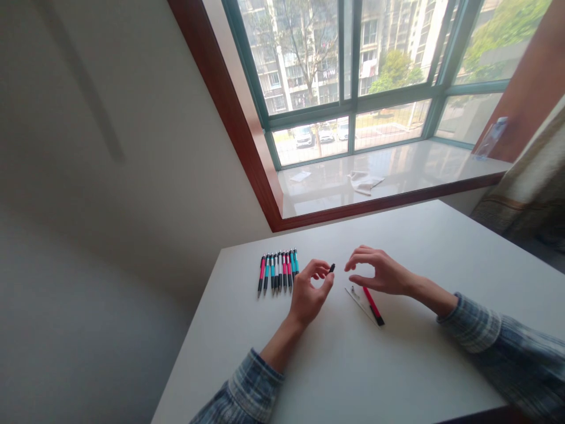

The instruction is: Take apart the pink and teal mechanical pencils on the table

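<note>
Over white tabletop (335, 371), pinch small black part (332, 268) between thumb and index fingertip of left hand (305, 300), nearly closed on it. Hold right hand (388, 274) empty, fingers curved and well parted from thumb, near red pen barrel (371, 303), thin white refill (358, 303) and tiny metallic piece (354, 291). Note row of pens (272, 274) beside left hand. Judge black part light, stiff, possibly slick, easily dropped; grip by sides, lightly, using fingertip pads.

Beyond the left fingers (318, 264) and right fingers (364, 258), the table (397, 229) is open; pens (278, 272) obstruct leftward, a red barrel (373, 305) nearside of the right.
</note>
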`<state>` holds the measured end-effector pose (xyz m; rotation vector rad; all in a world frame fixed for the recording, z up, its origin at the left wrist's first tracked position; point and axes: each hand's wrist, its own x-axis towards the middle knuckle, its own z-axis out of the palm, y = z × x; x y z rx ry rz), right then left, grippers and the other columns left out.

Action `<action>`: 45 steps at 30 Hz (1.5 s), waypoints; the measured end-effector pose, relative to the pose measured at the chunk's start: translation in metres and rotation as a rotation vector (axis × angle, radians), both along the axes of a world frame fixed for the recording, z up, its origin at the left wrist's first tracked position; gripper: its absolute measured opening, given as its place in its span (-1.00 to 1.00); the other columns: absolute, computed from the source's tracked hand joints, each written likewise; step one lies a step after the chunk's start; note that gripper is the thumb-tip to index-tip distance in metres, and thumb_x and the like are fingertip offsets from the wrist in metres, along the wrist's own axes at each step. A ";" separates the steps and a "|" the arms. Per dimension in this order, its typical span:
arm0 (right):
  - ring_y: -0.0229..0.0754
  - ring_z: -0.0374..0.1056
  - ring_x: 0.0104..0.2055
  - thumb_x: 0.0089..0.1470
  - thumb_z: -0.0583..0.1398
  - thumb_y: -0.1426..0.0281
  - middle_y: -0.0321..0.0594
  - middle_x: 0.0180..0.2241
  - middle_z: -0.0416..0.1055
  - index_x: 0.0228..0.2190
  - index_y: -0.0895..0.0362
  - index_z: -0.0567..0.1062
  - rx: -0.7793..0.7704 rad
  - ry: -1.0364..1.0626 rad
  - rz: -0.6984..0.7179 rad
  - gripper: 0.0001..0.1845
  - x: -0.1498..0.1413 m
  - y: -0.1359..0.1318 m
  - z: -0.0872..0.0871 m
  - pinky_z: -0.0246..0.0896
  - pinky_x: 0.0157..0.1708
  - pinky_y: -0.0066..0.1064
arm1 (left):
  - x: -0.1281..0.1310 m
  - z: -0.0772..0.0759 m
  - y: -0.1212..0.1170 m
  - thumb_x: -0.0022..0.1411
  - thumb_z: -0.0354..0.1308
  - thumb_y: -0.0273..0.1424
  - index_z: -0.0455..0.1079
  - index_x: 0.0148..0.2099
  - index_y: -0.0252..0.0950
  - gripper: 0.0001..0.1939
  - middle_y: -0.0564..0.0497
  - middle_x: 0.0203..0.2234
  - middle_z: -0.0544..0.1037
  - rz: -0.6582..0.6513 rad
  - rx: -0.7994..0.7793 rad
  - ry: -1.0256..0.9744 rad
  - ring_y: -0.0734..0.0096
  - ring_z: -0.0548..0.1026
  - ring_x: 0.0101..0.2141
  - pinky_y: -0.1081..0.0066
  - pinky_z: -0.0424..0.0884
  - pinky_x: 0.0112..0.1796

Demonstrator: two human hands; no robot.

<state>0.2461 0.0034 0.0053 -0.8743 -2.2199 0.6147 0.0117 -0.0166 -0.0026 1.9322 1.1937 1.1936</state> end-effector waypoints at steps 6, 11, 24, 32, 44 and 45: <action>-0.12 0.44 -0.25 0.12 0.34 0.28 -0.22 -0.36 0.56 -0.22 0.06 0.65 -0.158 -0.161 0.117 -0.82 0.007 0.003 -0.005 0.33 -0.17 -0.30 | -0.002 -0.005 0.002 0.27 0.23 -0.40 0.49 -0.20 -0.19 -0.95 0.07 -0.33 0.62 0.040 0.011 0.052 0.35 0.54 -0.31 0.32 0.40 -0.23; -0.14 0.45 -0.31 0.19 0.29 0.23 -0.18 -0.38 0.58 -0.32 0.07 0.67 -0.191 -0.062 0.025 -0.80 0.003 0.004 -0.010 0.34 -0.29 -0.34 | -0.003 -0.003 0.002 0.24 0.24 -0.44 0.51 -0.20 -0.18 -0.92 0.06 -0.28 0.64 0.042 0.011 0.072 0.33 0.54 -0.28 0.29 0.40 -0.21; -0.07 0.55 -0.23 0.05 0.37 0.12 -0.15 -0.29 0.62 -0.30 0.15 0.64 -0.458 0.445 -0.096 -0.66 -0.013 0.004 -0.021 0.50 -0.16 -0.23 | -0.001 0.000 0.002 0.23 0.25 -0.46 0.52 -0.21 -0.19 -0.92 0.03 -0.29 0.65 -0.017 0.028 0.070 0.28 0.55 -0.26 0.27 0.41 -0.20; -0.09 0.54 -0.26 0.04 0.38 0.13 -0.16 -0.30 0.62 -0.30 0.16 0.64 -0.491 0.462 -0.085 -0.67 -0.013 0.003 -0.022 0.48 -0.20 -0.26 | -0.001 -0.002 0.003 0.24 0.25 -0.45 0.52 -0.21 -0.19 -0.92 0.03 -0.29 0.65 -0.027 0.036 0.086 0.28 0.55 -0.25 0.27 0.41 -0.21; -0.18 0.45 -0.40 0.20 0.25 0.09 -0.23 -0.43 0.60 -0.37 0.13 0.65 -0.344 0.239 -0.133 -0.63 -0.012 -0.001 -0.015 0.35 -0.35 -0.38 | -0.001 0.000 0.002 0.24 0.27 -0.45 0.52 -0.22 -0.19 -0.93 0.04 -0.29 0.65 -0.043 0.048 0.090 0.28 0.56 -0.24 0.28 0.42 -0.20; -0.20 0.43 -0.43 0.25 0.21 0.09 -0.24 -0.46 0.59 -0.41 0.13 0.64 -0.324 0.191 -0.138 -0.60 -0.011 -0.001 -0.013 0.31 -0.38 -0.40 | -0.001 0.000 0.002 0.24 0.27 -0.46 0.52 -0.21 -0.18 -0.93 0.04 -0.29 0.65 -0.046 0.050 0.091 0.28 0.56 -0.24 0.28 0.42 -0.20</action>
